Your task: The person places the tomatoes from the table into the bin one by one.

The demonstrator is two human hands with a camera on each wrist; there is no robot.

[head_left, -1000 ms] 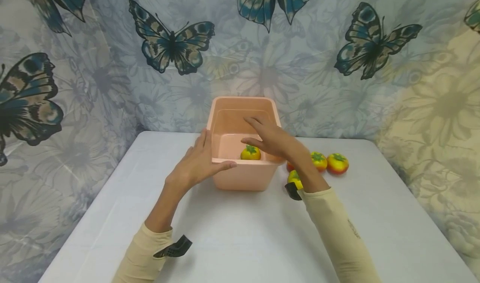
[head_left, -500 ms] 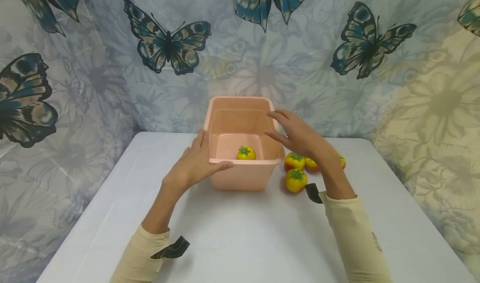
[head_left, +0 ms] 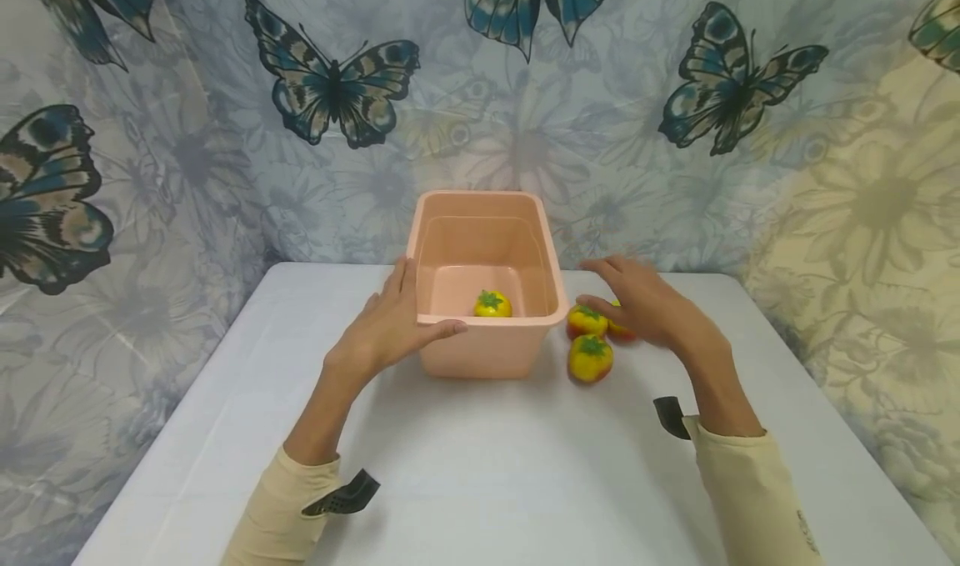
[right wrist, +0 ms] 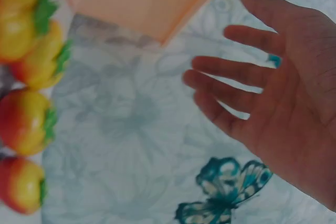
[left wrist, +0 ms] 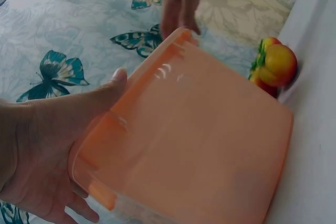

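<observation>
Peach tub (head_left: pixel 483 351) upright, dead ahead at 12 o'clock. Left hand (head_left: pixel 384 322) at tub's 8 o'clock: not clenched, straight fingers along the side wall, thumb on the near rim. Right hand (head_left: pixel 641 299) at tub's 3 o'clock: released, fingers spread. 4 red-yellow fruits (head_left: pixel 590 359) outside, around tub's 4 o'clock, near right hand. 1 yellow fruit (head_left: pixel 492 304) inside, toward 6 o'clock.

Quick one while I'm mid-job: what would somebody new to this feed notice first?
Probably the peach bin at the centre of the head view, with one yellow fruit inside and the left hand against its near-left corner. Next, the red-and-yellow fruits on the table just right of it, near the right hand. Behind, large teal butterflies stand out on the floral backdrop.
</observation>
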